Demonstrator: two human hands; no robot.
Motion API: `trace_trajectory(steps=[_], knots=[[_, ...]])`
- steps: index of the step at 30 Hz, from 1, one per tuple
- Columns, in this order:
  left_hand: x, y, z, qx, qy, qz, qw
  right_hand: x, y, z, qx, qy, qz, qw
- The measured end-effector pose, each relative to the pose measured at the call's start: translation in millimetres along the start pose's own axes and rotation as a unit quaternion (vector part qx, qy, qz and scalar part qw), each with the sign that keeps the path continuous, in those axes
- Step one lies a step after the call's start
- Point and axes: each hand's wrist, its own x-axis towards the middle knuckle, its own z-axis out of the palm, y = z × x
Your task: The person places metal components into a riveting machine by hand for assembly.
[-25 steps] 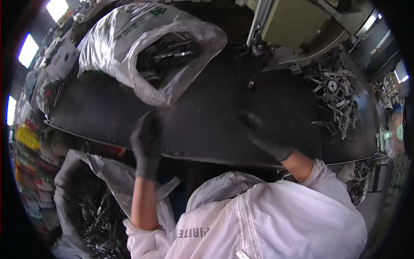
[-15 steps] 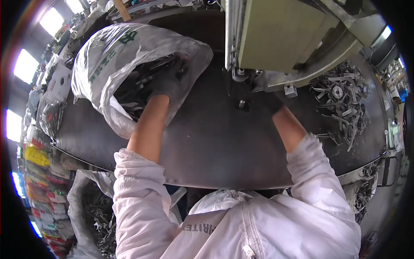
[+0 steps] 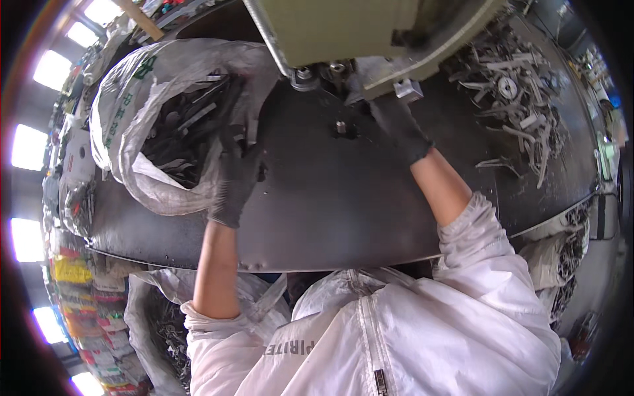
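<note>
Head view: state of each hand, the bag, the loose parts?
left hand: gloved, at the bag's mouth, grip unclear
right hand: gloved, under the machine head, grip unclear
plastic bag: open, on its side, dark metal pieces inside
metal parts pile: loose heap on the worktable

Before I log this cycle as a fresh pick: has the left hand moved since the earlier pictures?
Yes. The left hand went from the dark table's near edge to the mouth of the plastic bag.

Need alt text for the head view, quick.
A gloved left hand reaches into a white sack of dark metal parts on a dark metal table, while the gloved right hand works under a green machine. Loose metal pieces lie at right.
</note>
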Motion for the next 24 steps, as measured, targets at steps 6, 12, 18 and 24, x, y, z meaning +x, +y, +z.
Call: trace_trajectory(steps=[6, 12, 18, 24], knots=[[-3, -18, 40, 0.170, -0.034, 0.268, 0.948, -14, -67, -37, 0.379, 0.002, 0.465, 0.800], [0, 19, 57, -0.238, -0.261, -0.072, 0.933, -17, -70, -46, 0.407, -0.003, 0.431, 0.806], [13, 10, 59, -0.133, -0.256, 0.155, 0.945, -18, -82, -21, 0.332, -0.059, 0.425, 0.840], [6, 9, 65, -0.317, -0.303, -0.084, 0.895, -27, -65, -9, 0.352, -0.069, 0.404, 0.842]])
